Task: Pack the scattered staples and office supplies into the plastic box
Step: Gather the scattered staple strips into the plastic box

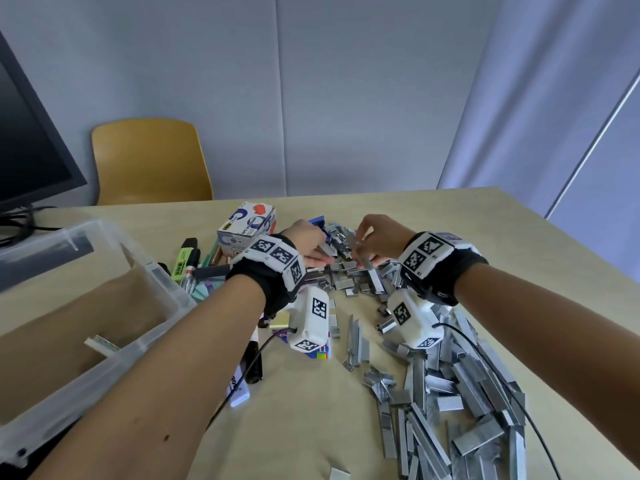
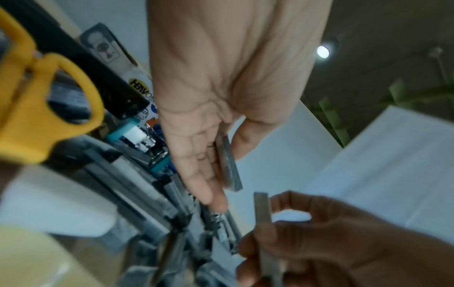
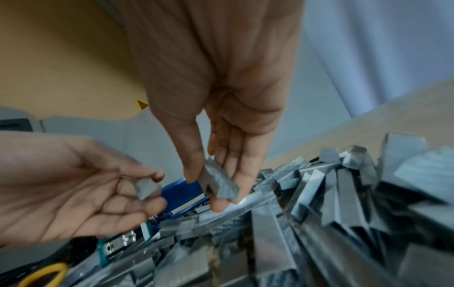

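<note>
Over the far end of the staple pile (image 1: 433, 358), both hands work close together above the tan surface (image 1: 311, 427). The left hand (image 1: 308, 244) has its grip on a staple strip (image 2: 229, 165), pinned between thumb and the side of the fingers; the other fingers lie fairly straight, their tips down among the loose strips. The right hand (image 1: 377, 237) pinches a second strip (image 3: 218, 180) between thumb and fingertips (image 3: 218, 205), just above the heap. The two strips are near each other but apart.

Staple strips spread in a wide band from the hands toward the near right edge of the surface. A blue stapler (image 3: 184, 192) lies under the hands at the pile's far side. To the left sit a tape dispenser carton (image 1: 247, 226), a green highlighter (image 1: 183, 261) and other pens, and scissors with yellow handles (image 2: 36, 108). The clear plastic box (image 1: 145, 344) stands at the left, well apart from the hands, with one staple strip (image 1: 102, 344) lying on its bottom. A yellow chair (image 1: 152, 161) stands behind the surface, and a dark monitor (image 1: 27, 150) is at far left.
</note>
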